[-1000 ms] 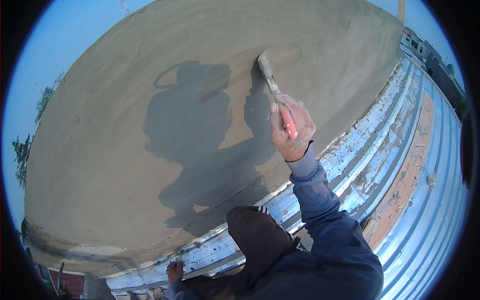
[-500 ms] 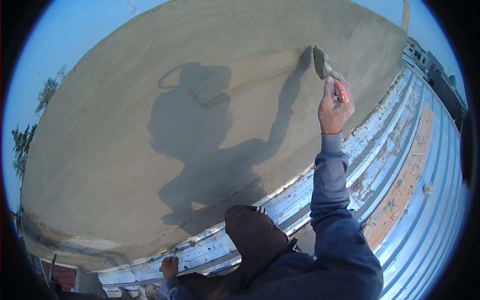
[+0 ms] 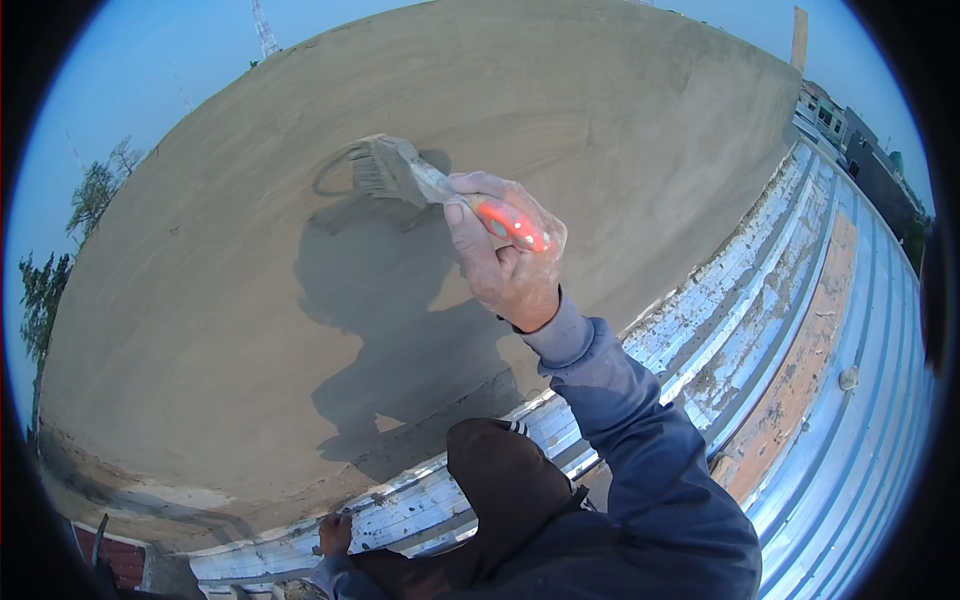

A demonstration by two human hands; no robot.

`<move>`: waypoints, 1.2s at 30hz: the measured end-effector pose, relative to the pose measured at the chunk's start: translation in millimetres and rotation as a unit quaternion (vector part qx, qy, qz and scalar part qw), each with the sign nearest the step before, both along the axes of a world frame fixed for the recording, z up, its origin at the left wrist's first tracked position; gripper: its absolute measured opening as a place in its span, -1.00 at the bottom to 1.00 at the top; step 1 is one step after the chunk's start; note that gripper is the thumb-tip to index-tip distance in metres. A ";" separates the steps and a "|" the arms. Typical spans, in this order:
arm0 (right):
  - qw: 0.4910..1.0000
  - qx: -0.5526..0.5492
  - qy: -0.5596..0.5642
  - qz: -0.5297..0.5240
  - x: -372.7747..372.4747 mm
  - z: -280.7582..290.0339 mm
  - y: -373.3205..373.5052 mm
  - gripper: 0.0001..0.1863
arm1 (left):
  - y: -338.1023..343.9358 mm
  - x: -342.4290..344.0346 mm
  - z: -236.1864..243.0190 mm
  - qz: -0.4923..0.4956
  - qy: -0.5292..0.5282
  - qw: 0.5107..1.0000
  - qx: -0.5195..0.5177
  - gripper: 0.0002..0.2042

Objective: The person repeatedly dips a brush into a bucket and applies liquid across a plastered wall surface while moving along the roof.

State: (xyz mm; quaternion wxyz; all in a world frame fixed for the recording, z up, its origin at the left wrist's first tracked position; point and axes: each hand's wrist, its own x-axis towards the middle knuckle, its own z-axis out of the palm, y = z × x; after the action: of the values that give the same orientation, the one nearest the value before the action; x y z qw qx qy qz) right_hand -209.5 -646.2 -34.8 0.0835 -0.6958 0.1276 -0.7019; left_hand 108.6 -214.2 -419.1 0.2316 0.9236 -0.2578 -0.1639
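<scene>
My right hand (image 3: 515,260) is closed round the orange-red handle of a flat paintbrush (image 3: 395,172). Its wide bristles are caked grey and point left, over the plastered wall (image 3: 200,290). Whether the bristle tips touch the plaster I cannot tell. Low in the view, my left hand (image 3: 336,533) is curled beside the metal sheeting at the wall's foot. What its fingers hold, if anything, is too small to make out.
Ribbed metal sheeting (image 3: 880,400) runs along the wall's base and widens at the right, spattered with mortar. On it lie a long wooden plank (image 3: 800,370) and a small lump (image 3: 848,379). My bent knee (image 3: 495,470) is close to the wall. My shadow falls across the plaster.
My right hand has swept the brush from the upper right leftward across the wall, and the bristles now point left instead of up. My left hand is nearly unmoved.
</scene>
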 end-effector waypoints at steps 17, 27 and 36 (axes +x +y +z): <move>0.996 -0.040 0.060 -0.057 -15.4 -54.0 8.8 -0.76 | -2.6 1.6 4.9 0.002 0.069 0.997 0.028 -0.68; 0.944 0.090 -0.153 -0.278 -113.5 12.6 -101.8 -0.87 | 7.5 -10.9 13.1 0.033 -0.008 0.999 0.004 -0.69; 0.990 -0.136 0.018 -0.028 46.7 26.4 24.5 -0.73 | -13.2 -5.7 9.2 0.008 0.002 1.000 0.018 -0.67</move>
State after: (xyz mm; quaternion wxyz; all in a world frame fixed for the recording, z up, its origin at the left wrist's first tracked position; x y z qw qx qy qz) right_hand -162.8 -621.7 -8.4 -0.0341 -0.7091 0.0519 -0.7023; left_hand 102.8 -227.4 -409.8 0.2165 0.9293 -0.2470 -0.1687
